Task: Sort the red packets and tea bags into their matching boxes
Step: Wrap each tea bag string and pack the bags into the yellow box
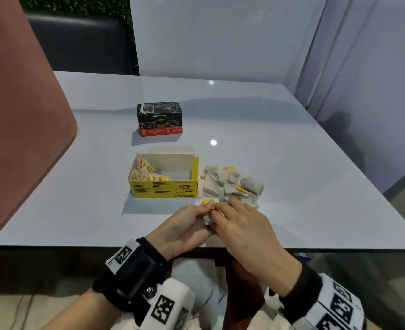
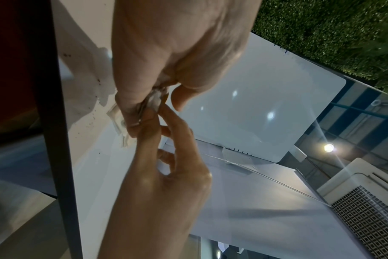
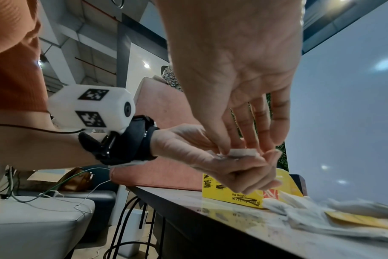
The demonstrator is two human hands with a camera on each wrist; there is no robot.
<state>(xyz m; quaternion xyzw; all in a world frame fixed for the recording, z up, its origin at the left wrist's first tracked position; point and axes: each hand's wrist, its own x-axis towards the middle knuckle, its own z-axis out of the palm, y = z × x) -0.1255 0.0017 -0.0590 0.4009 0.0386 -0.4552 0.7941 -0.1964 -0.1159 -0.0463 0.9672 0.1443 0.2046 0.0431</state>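
Near the front edge of the tabletop (image 1: 316, 144), both hands meet over one small bundle of tea bags (image 1: 207, 219). For the left hand (image 1: 184, 228) the grip is closed around the bundle: the fingers curl under it and the thumb presses from above, as the right wrist view shows. For the right hand (image 1: 242, 225) the grip is a pinch, with the thumb and the first fingers closed on the top of the same tea bags (image 3: 237, 152), while the other fingers stay straighter and a little apart. In the left wrist view the fingertips (image 2: 153, 112) of both hands touch at the white paper. Just beyond the hands lies a loose pile of tea bags (image 1: 230, 184), some with yellow tags, touching the right side of the yellow box (image 1: 164, 188). This box is open on top; tea bags with yellow tags fill its left part, and its right part shows bare cardboard. Farther back, well apart from the yellow box, a black and red box (image 1: 159, 119) stands closed. To the right of the pile and behind the black and red box the tabletop is bare up to its rounded far corner and right edge. On the left a pink chair back (image 1: 22, 129) stands against the tabletop edge. Whether any red packets lie somewhere I cannot tell.
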